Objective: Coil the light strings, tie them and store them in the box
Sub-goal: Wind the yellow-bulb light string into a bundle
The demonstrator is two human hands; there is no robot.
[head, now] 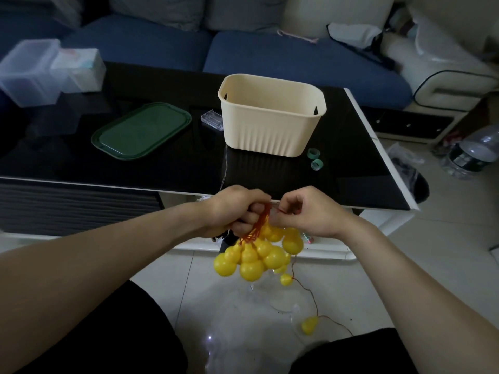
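Gourd light string (259, 255) is being bunched in the left hand (237, 209), wire pinched by the right hand (305, 211); loops are best kept even, tail trailing lower right.

Glossy yellow plastic is shown by the gourd-shaped bulbs (259, 255), strung on thin red wire (256, 225). The box (270, 125) is seen as matt cream plastic with ribbed walls, the lid (140, 130) as smooth green plastic. A black, mirror-glossy top is presented by the table (337, 171); the sofa (270, 55) is covered in blue cloth
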